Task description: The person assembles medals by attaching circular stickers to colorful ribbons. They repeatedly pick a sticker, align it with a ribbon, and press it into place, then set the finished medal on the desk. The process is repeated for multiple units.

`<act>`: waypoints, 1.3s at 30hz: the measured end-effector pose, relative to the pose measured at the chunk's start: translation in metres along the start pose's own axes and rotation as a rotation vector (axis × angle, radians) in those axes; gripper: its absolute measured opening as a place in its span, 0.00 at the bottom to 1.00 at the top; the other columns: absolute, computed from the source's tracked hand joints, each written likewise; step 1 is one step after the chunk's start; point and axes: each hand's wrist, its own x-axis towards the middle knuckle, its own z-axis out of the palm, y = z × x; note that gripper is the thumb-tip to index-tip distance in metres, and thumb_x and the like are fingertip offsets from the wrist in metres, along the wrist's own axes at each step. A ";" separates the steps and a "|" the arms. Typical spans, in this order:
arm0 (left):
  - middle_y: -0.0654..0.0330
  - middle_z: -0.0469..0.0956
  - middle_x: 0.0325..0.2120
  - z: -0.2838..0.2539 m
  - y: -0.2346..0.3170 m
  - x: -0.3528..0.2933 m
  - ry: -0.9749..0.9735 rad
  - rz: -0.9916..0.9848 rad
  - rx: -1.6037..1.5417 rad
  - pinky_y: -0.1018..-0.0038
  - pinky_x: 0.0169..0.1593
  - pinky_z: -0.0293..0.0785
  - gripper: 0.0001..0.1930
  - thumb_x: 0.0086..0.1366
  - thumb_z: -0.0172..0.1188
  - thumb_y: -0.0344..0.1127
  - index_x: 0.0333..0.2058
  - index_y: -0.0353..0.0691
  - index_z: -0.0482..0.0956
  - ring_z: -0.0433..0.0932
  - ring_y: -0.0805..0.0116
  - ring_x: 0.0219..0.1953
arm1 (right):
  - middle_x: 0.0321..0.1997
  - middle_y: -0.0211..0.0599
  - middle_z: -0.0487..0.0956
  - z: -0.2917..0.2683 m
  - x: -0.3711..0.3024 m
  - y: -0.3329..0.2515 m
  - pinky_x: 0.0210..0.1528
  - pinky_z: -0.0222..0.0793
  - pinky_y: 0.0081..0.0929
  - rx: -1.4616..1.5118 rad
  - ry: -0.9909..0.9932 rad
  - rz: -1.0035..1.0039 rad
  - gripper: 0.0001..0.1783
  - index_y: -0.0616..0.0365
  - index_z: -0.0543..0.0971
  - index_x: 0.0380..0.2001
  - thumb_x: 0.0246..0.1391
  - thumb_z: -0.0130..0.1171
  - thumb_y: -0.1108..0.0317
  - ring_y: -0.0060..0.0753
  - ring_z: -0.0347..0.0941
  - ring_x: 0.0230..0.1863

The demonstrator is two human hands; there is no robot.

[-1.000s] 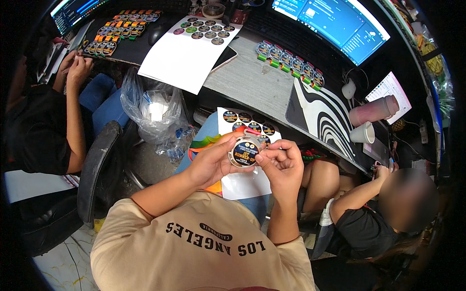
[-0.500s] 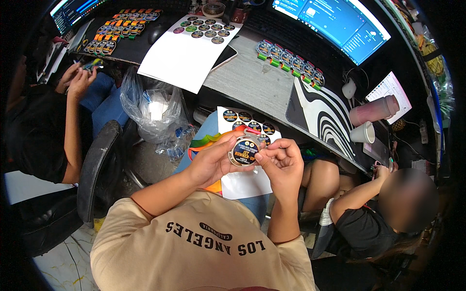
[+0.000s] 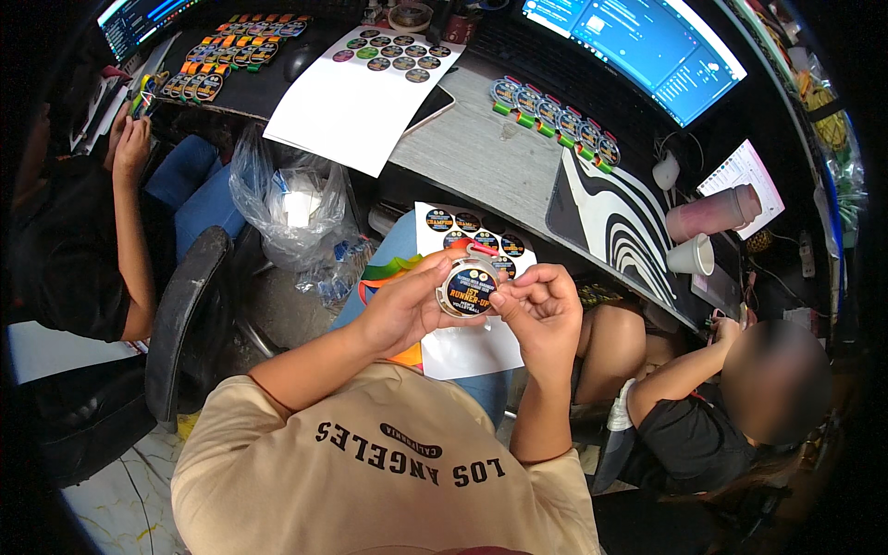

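Note:
My left hand (image 3: 410,310) grips a silver round medal (image 3: 443,298) by its left side. On its face lies a dark round sticker (image 3: 470,286) with gold and white print. My right hand (image 3: 544,310) is closed at the medal's right edge, thumb on the sticker's rim and the other fingers curled. Whether those fingertips pinch the sticker or only the medal's rim is hidden. A green, orange and red ribbon (image 3: 388,269) hangs by my left hand. Across my lap, under the medal, lies a white sheet of round stickers (image 3: 462,359).
On the desk are a row of medals (image 3: 555,120), a large sticker sheet (image 3: 324,116), a striped mat (image 3: 601,213), a pink tumbler (image 3: 717,211) and a white cup (image 3: 692,254). A plastic bag (image 3: 287,203) hangs below. One person sits left, another right (image 3: 689,435).
My hands and the medal have barely moved, with my right thumb still at its edge. The person on the left has moved both hands and a ribboned item toward the desk.

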 end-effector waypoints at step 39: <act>0.50 0.64 0.59 -0.002 -0.008 0.002 0.031 0.020 0.113 0.55 0.62 0.66 0.23 0.75 0.36 0.45 0.63 0.40 0.54 0.68 0.60 0.60 | 0.32 0.32 0.76 0.012 -0.002 0.005 0.32 0.70 0.14 -0.401 0.118 -0.109 0.14 0.61 0.71 0.33 0.46 0.66 0.83 0.16 0.72 0.31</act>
